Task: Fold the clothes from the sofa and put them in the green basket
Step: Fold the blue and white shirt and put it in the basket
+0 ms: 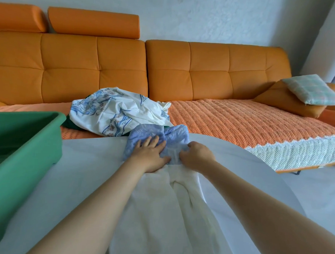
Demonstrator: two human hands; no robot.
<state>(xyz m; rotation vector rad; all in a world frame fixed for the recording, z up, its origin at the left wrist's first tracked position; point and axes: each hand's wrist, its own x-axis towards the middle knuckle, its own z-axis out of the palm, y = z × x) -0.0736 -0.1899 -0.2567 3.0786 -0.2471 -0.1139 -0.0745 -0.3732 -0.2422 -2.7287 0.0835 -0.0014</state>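
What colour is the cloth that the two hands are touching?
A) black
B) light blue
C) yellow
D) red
B: the left hand lies flat on the light blue cloth, and the right hand pinches the same cloth beside it.

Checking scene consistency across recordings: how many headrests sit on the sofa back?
2, both atop the left half of the sofa: left headrest, cut by the frame edge; right headrest beside it. More may lie off-frame.
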